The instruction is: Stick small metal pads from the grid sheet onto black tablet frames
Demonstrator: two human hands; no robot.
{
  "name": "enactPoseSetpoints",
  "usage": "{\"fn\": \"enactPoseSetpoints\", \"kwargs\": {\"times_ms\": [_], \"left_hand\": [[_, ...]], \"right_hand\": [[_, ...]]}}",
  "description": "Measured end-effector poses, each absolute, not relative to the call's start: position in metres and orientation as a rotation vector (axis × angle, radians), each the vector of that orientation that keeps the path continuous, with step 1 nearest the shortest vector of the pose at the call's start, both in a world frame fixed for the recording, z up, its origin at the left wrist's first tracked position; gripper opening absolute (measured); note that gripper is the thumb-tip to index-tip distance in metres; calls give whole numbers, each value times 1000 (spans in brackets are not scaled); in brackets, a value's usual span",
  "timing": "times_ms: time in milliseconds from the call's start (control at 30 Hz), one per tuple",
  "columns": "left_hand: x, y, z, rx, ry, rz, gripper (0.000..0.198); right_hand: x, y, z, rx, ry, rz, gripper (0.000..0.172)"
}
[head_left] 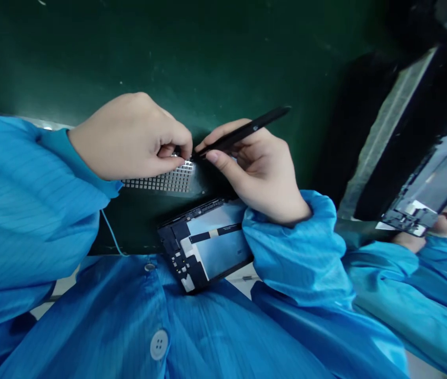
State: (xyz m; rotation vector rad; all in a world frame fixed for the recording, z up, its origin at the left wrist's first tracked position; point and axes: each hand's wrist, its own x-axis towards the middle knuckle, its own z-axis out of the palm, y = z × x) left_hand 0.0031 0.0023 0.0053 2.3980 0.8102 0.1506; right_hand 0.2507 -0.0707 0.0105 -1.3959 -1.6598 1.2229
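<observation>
My left hand [132,139] is closed, thumb and forefinger pinched together over the upper right corner of a sheet of small silver-grey squares [168,181]. What lies between those fingertips is too small to make out. Slim black tweezers [243,136] are gripped in my right hand [265,168], their tip pointing left and almost meeting the left fingertips. Below both hands, a tablet-like device without its back cover [215,247] rests tilted at the bench edge against my blue smock. Its black frame, light blue inner panel and small parts show, while my right sleeve overlaps its right side.
The dark green bench top [207,58] stretches ahead. On the right, a co-worker's hands [446,223] are beside another opened device [413,213]. A long black strip with a pale edge [389,116] runs along the bench there.
</observation>
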Motion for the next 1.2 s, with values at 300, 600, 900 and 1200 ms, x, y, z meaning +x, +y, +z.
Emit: {"fn": "enactPoseSetpoints", "kwargs": {"times_ms": [300, 600, 900, 1200], "left_hand": [[5, 1, 9, 2446, 810, 121, 30], [6, 1, 8, 2430, 845, 114, 29], [3, -1, 12, 2408, 838, 130, 33], [1, -1, 9, 2410, 832, 148, 39]], "right_hand": [[250, -71, 14, -1418, -1796, 1113, 26], [244, -133, 22, -1504, -1417, 1014, 14], [220, -194, 5, -1429, -1414, 738, 18], [223, -193, 20, -1414, -1636, 704, 37]]}}
